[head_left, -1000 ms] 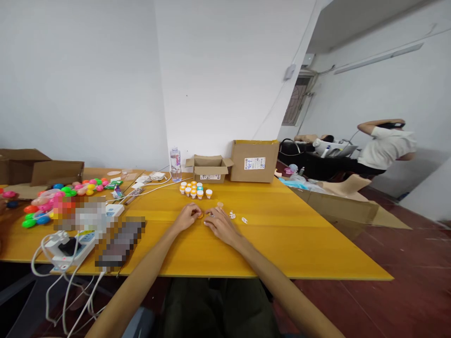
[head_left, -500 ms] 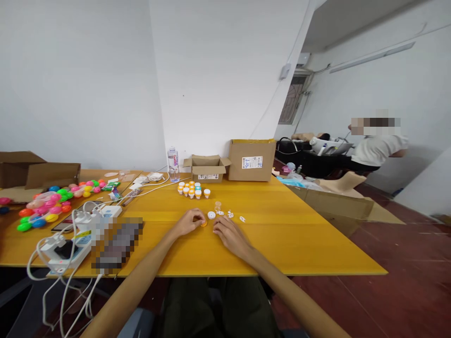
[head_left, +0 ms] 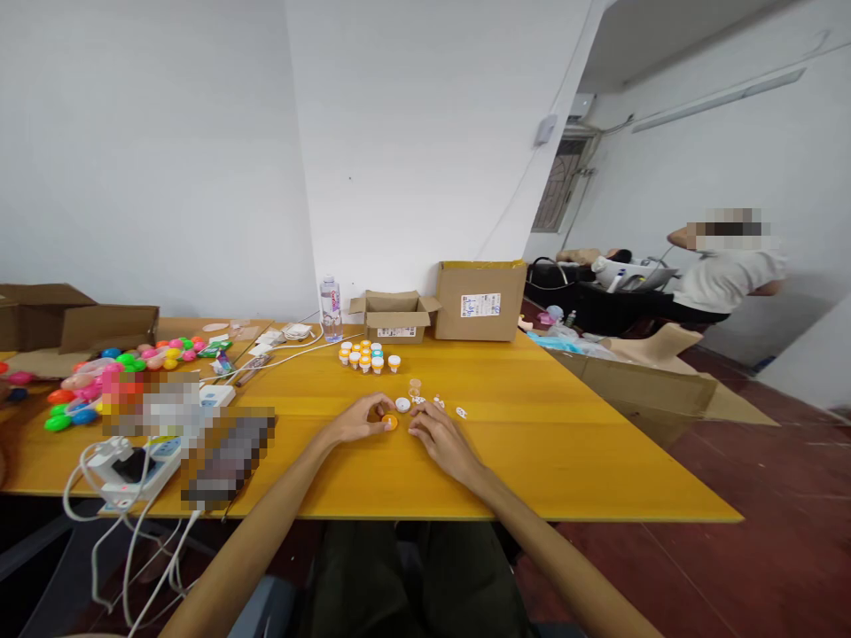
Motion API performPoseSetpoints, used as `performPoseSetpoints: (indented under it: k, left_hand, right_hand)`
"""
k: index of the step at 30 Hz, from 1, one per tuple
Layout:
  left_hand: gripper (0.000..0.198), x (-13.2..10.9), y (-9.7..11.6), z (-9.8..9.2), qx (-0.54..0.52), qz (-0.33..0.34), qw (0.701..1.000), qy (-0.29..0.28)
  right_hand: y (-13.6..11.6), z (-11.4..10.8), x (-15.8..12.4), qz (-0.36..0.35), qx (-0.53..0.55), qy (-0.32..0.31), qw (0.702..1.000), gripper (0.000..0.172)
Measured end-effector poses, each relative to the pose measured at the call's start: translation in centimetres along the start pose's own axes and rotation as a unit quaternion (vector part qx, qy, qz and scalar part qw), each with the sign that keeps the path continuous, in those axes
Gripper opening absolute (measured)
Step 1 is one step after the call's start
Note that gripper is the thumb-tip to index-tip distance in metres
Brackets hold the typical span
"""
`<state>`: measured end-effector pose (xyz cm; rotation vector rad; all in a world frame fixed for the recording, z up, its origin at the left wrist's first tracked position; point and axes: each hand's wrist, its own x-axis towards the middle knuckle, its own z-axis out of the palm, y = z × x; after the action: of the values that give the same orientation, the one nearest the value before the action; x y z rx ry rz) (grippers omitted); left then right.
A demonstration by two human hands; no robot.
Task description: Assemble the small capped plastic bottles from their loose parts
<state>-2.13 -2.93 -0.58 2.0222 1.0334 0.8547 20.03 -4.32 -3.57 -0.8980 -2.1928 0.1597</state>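
Observation:
My left hand point(head_left: 363, 419) is closed, with its thumb and index finger on the edge of a small round orange cap-like piece point(head_left: 391, 424). Just to the right is my right hand point(head_left: 440, 439), its fingers loosely bent and apart, with nothing visible in them. A white round cap-like piece point(head_left: 402, 404) lies between and beyond the hands. Behind it stands a small clear cup point(head_left: 415, 387). Small white pieces with dark spots lie near my right fingers, one white spotted piece point(head_left: 461, 413) farther right. The right fingers partly hide some of them.
Several small white-and-orange containers point(head_left: 364, 361) stand in a group farther back. Behind them are a water bottle point(head_left: 331, 308), an open carton point(head_left: 394, 319) and a larger cardboard box point(head_left: 479, 303). At left are a power strip point(head_left: 150, 465), cables and colourful balls point(head_left: 86, 390). A person point(head_left: 722, 279) sits at far right.
The orange piece has turned so that more of its round face shows by my left fingers. My right hand stays close by with its fingers slightly shifted. The view has moved a little.

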Motion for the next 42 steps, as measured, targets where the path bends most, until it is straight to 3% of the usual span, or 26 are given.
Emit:
performPoseSetpoints:
  k: [6,11,33,42]
  left_hand:
    - [0.021,0.1,-0.4,0.4,-0.029,0.014,0.999,-0.025]
    - [0.021,0.2,-0.4,0.8,-0.022,0.011,1.0,-0.015]
    - [0.015,0.4,-0.1,1.0,-0.025,0.018,0.999,-0.024]
    - [0.024,0.3,0.0,0.8,-0.015,0.025,1.0,-0.012]
  right_hand:
    - [0.0,0.8,1.5,0.023,0.05,-0.007,0.998,0.016]
    - [-0.1,1.5,2.4,0.01,0.072,-0.011,0.997,0.014]
    - [0.5,1.8,2.0,-0.003,0.083,-0.015,0.996,0.017]
    - [0.5,2.0,2.3,-0.002,0.082,-0.01,0.997,0.018]
